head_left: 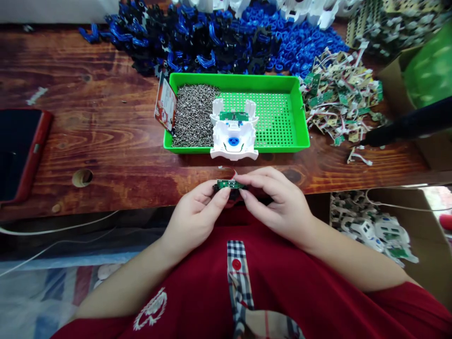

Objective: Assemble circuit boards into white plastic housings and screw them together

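Left of the hands point(196, 214), a broad stretch of bare surface point(106, 127) leaves passage as far as the phone point(19, 155); straight ahead, a white housing point(233, 149) stands over the near rim of the green basket point(278, 149), blocking the direct way in; a card point(165, 103) leans up at the basket's left end. The basket's right half has room above its floor point(277, 120); behind, heaped black and blue parts point(205, 40) wall off the back; rightward, piled circuit boards point(342, 94) and a slanting dark rod point(409, 122) crowd the way.
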Demonstrator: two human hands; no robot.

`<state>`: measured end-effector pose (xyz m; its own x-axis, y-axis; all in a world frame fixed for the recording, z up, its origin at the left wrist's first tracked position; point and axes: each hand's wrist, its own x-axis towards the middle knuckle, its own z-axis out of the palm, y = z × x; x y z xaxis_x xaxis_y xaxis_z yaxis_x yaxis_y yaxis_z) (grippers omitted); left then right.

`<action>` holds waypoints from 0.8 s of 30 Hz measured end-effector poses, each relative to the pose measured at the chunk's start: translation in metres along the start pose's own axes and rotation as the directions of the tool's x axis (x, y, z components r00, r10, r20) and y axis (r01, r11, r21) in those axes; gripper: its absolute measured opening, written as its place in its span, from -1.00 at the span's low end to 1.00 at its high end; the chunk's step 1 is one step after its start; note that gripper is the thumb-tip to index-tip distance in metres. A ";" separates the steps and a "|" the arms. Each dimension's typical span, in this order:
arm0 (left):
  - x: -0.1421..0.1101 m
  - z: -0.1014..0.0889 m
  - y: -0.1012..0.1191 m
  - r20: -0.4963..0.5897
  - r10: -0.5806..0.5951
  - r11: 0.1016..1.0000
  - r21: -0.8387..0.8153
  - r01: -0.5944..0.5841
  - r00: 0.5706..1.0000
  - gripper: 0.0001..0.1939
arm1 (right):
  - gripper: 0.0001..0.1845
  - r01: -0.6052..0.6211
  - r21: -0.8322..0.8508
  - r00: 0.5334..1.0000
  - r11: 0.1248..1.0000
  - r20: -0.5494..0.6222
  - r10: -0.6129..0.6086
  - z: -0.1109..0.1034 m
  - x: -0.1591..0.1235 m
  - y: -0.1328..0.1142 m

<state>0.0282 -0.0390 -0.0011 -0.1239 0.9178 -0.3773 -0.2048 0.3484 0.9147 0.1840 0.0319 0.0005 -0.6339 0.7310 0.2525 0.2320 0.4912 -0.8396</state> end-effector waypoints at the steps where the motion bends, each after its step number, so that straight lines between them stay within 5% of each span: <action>1: 0.000 0.000 -0.001 -0.009 0.001 1.000 -0.019 -0.001 1.000 -0.72 | -0.69 -0.007 0.012 1.000 1.000 0.001 0.007 0.000 0.001 0.000; 24: 0.001 0.002 -0.004 -0.032 -0.019 0.988 -0.155 0.013 0.999 -0.81 | -0.69 -0.038 -0.014 0.999 0.999 -0.038 0.038 0.003 -0.003 -0.005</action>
<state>0.0309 -0.0388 -0.0047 -0.1514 0.9044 -0.3988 -0.3548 0.3269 0.8759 0.1827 0.0258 0.0026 -0.5962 0.7665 0.2386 0.2663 0.4692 -0.8420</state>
